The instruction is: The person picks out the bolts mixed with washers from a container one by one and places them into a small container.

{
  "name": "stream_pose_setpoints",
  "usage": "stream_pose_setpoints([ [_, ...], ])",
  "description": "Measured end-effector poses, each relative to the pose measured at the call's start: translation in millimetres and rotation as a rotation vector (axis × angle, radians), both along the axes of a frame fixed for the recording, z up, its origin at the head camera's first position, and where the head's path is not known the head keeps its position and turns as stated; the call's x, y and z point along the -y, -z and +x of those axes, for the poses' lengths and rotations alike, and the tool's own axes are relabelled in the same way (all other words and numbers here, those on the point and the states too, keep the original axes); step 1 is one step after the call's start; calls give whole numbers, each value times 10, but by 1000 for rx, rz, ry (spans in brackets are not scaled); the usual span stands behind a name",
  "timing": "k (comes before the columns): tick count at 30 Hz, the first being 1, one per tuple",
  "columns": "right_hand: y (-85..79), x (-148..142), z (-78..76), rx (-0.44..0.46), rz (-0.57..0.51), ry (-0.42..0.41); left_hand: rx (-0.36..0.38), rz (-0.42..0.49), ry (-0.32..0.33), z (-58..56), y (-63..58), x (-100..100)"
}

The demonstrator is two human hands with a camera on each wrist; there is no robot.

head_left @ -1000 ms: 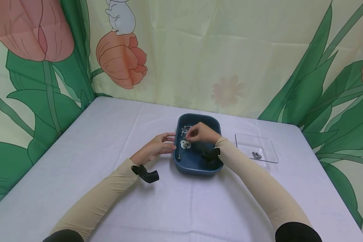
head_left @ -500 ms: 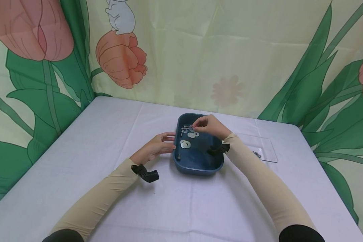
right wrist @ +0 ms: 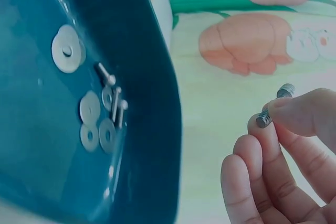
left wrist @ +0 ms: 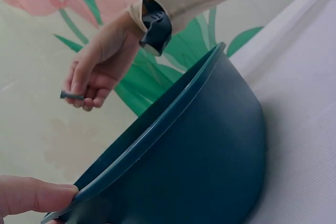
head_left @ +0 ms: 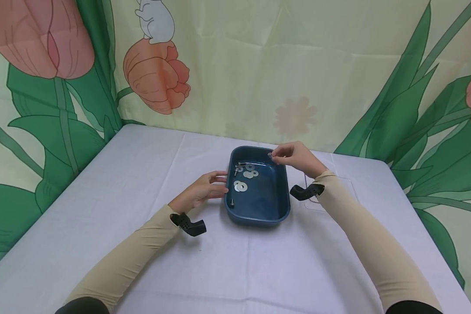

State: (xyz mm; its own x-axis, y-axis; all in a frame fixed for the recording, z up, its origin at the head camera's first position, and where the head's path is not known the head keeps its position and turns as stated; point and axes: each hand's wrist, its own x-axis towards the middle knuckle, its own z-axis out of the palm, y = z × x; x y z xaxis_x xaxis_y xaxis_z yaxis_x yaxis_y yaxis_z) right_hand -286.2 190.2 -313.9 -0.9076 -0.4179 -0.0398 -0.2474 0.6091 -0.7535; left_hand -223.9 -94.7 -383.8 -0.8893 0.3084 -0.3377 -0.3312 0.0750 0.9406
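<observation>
We see the person's right hand (head_left: 296, 156) pinching a small metal screw (right wrist: 264, 118) between thumb and fingertips, raised near the far right corner of a dark blue bin (head_left: 259, 220). In the right wrist view we can make out threads on the screw, and the left wrist view shows it apart from the bin's rim. The left hand (head_left: 204, 188) rests at the bin's left side, its fingers loosely extended and its thumb touching the rim. Inside the bin, along the left wall, we find overlapping large washers (head_left: 241, 187), then a cluster of smaller washers (head_left: 248, 174) farther back with several loose screws (right wrist: 118, 111) just beside them; a lone screw (head_left: 232, 203) is near the front left corner. To the right of the bin we spot a clear tray (head_left: 315, 207), partly hidden by the right forearm, so we cannot tell all that it holds. The bin and tray stand on a white cloth (head_left: 204, 270), with a flower-printed backdrop (head_left: 227, 65) behind.
</observation>
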Motion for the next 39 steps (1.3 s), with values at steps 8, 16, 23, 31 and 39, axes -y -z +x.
stream_pose_setpoints([
  [8,-91,-314,73,-23,1,68,-22,6,3,-7,20,-1],
  [16,-172,-636,169,-32,41,77,-15,4,3,-3,14,1],
  [23,-185,-902,235,-26,95,122,1,-1,-4,-8,12,-8],
  [31,-153,-1198,323,-23,121,157,-26,22,14,9,10,14],
  [39,-152,-1440,404,-44,149,172,0,0,3,-8,4,2],
])
